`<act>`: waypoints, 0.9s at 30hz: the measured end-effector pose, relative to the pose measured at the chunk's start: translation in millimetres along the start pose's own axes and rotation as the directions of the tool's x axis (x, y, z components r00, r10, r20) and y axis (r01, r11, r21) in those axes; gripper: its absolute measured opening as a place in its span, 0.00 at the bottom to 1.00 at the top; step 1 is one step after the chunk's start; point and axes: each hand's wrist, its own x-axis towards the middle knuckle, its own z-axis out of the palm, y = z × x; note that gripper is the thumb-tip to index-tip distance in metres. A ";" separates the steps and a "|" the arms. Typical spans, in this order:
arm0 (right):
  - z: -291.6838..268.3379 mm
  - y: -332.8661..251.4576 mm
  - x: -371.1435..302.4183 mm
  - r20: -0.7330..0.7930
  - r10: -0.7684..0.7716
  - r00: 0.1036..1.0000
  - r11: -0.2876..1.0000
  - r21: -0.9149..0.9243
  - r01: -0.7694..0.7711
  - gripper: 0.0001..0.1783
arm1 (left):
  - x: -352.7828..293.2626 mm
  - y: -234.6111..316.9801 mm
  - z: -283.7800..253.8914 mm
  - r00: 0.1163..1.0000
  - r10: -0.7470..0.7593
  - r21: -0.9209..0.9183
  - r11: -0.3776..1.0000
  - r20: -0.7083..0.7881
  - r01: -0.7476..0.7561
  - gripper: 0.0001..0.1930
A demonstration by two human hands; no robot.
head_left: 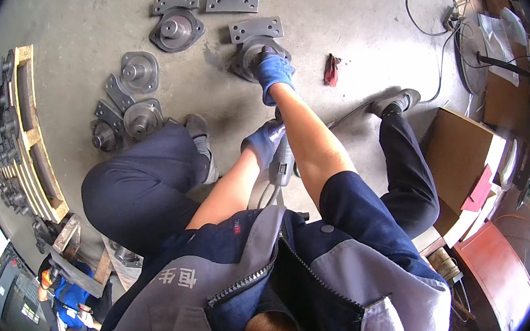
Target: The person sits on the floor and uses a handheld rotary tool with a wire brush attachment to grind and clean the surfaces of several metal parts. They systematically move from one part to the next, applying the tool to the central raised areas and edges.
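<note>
My left hand, in a blue and grey glove, is closed round a grey corded power tool. My right forearm hides part of this tool, including its working end. Ahead of it, my right hand, in a blue glove, grips the hub of a dark metal flange lying on the floor. The fingers cover much of the hub. Against the far side of this flange lies a flat steel plate with holes.
More flanges with hubs and drilled plates lie ahead and to the left. A wooden pallet of metal parts stands far left, with a co-worker behind. Right are a red rag, a cable and cardboard boxes.
</note>
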 end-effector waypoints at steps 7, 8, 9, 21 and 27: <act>-115.5 12.6 -78.7 -0.251 -0.012 0.968 0.974 0.214 0.068 0.18 | -6.5 17.6 -2.5 1.000 0.008 -0.138 0.990 -0.008 -0.009 0.19; -131.0 21.3 -104.1 -0.280 0.060 0.958 0.961 0.275 0.020 0.14 | 0.6 10.6 -4.2 0.999 -0.041 -0.393 0.919 0.013 0.042 0.17; -123.4 55.3 -119.2 -0.203 0.071 0.977 0.944 0.329 0.000 0.16 | 0.2 15.6 -2.4 0.999 -0.043 -0.355 0.934 0.023 0.049 0.16; -107.1 90.4 -261.2 0.699 -0.260 0.666 -0.110 0.664 -0.739 0.31 | 38.8 14.8 -14.2 0.982 -0.184 -0.461 0.877 -0.053 0.139 0.24; -105.2 75.8 -262.2 0.573 -0.125 0.810 0.176 0.816 -0.550 0.37 | 45.3 17.2 -6.3 0.981 -0.185 -0.389 0.909 -0.054 0.150 0.24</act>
